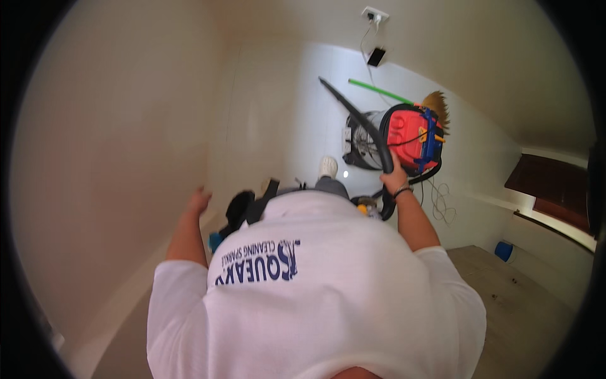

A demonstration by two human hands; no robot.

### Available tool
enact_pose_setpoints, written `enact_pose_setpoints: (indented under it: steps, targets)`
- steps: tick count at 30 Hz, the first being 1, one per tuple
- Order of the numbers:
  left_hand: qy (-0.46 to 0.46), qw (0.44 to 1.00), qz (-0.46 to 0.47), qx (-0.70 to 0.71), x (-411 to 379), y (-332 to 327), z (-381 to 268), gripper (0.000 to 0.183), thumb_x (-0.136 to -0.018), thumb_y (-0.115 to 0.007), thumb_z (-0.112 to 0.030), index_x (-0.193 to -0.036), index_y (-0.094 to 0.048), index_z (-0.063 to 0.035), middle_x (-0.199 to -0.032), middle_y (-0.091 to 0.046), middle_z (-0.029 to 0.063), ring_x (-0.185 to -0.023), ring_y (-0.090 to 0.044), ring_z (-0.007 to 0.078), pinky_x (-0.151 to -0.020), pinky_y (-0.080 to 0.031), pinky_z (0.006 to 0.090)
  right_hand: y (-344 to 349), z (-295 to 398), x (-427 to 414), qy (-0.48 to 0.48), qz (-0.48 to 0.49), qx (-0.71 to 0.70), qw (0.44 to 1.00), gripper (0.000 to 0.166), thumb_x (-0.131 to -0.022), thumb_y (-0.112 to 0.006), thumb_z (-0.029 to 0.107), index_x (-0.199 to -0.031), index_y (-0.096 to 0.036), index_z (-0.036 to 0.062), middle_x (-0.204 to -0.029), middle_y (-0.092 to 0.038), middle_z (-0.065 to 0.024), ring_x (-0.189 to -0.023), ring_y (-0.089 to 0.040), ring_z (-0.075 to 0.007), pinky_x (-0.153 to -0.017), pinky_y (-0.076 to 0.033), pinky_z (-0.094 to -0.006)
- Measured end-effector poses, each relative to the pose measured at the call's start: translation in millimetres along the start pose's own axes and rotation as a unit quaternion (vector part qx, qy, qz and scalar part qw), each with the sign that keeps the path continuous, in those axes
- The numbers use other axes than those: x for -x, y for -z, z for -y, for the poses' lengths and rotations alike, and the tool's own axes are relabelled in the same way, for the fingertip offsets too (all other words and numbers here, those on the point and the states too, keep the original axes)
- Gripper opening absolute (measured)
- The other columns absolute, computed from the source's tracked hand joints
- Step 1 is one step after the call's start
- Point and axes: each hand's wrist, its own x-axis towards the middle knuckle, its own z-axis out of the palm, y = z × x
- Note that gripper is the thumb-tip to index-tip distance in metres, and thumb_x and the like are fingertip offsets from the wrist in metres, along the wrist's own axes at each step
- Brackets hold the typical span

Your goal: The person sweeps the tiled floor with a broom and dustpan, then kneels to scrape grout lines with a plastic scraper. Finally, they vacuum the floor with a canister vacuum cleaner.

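Observation:
My right hand (394, 178) is closed round a black vacuum cleaner wand (368, 124), whose narrow end points away over the pale floor. Beyond that hand lies the vacuum cleaner (408, 137), with a red top and a grey drum; a blue and yellow tool rests on it. My left hand (200, 200) is near the wall at the left, its fingers apart and nothing seen in it. A black bag or pouch (240, 208) shows at my left side, partly hidden by my shirt. A yellow-topped item (362, 209) is beside my right hip.
A green-handled broom (378, 89) lies behind the vacuum cleaner. Cords run from a wall socket (375, 15), near a black device (376, 57). A loose cable (442, 203) coils on the floor. At the right are a blue container (503, 251) and dark brown panels (547, 182).

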Motion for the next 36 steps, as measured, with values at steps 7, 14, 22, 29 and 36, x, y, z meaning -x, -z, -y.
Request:
enact_pose_setpoints:
  steps: [7, 14, 22, 29, 36]
  targets:
    - [-0.444, 0.814, 0.292, 0.235, 201.4, 50.0, -293.8, 0.063, -0.076, -0.054, -0.031, -0.126, -0.026, -0.0059, -0.123, -0.036, 0.0116, -0.113, -0.034, 0.0228, -0.089, -0.031, 0.0317, 63.9, -57.4, -3.2, 0.116, 0.027, -0.017, 0.993, 0.078, -0.052, -0.054, 0.008, -0.124, -0.027, 0.0214, -0.092, -0.056, -0.0153, -0.082, -0.055, -0.0305, -0.072, -0.043, -0.0334]
    - [-0.660, 0.590, 0.462, -0.048, 281.0, 12.0, -392.5, 0.067, -0.067, -0.062, -0.040, -0.119, -0.039, -0.0054, -0.128, -0.024, 0.0201, -0.118, -0.024, 0.0345, -0.092, -0.025, 0.0408, 121.8, -46.3, -77.9, 0.138, 0.034, 0.013, 0.990, 0.073, -0.054, -0.056, 0.012, -0.122, -0.029, 0.0209, -0.089, -0.055, -0.0179, -0.082, -0.055, -0.0315, -0.071, -0.043, -0.0348]
    - [-0.762, 0.439, 0.471, -0.067, 336.6, -3.3, -458.7, 0.068, -0.068, -0.054, -0.051, -0.121, -0.035, -0.0137, -0.130, -0.016, 0.0195, -0.120, -0.016, 0.0340, -0.090, -0.021, 0.0539, 144.0, -29.0, -144.1, 0.130, 0.053, 0.016, 0.990, 0.070, -0.056, -0.057, 0.016, -0.121, -0.030, 0.0185, -0.087, -0.055, -0.0183, -0.081, -0.055, -0.0312, -0.070, -0.043, -0.0337]
    - [-0.675, 0.513, 0.529, -0.033, 293.0, 11.1, -458.6, 0.070, -0.066, -0.057, -0.051, -0.120, -0.038, -0.0110, -0.128, -0.023, 0.0221, -0.119, -0.021, 0.0385, -0.090, -0.022, 0.0506, 137.1, -58.4, -119.5, 0.069, 0.073, -0.051, 0.994, 0.072, -0.056, -0.058, 0.015, -0.121, -0.029, 0.0200, -0.090, -0.054, -0.0181, -0.083, -0.053, -0.0324, -0.072, -0.043, -0.0344]
    - [-0.270, 0.948, 0.109, 0.127, 173.0, -13.9, -344.8, 0.070, -0.075, -0.051, -0.043, -0.126, -0.024, -0.0022, -0.131, -0.022, 0.0151, -0.122, -0.017, 0.0270, -0.098, -0.013, 0.0344, 114.5, -87.3, -116.6, 0.070, 0.073, -0.083, 0.991, 0.069, -0.056, -0.058, 0.015, -0.120, -0.030, 0.0204, -0.089, -0.054, -0.0180, -0.083, -0.054, -0.0321, -0.072, -0.042, -0.0343]
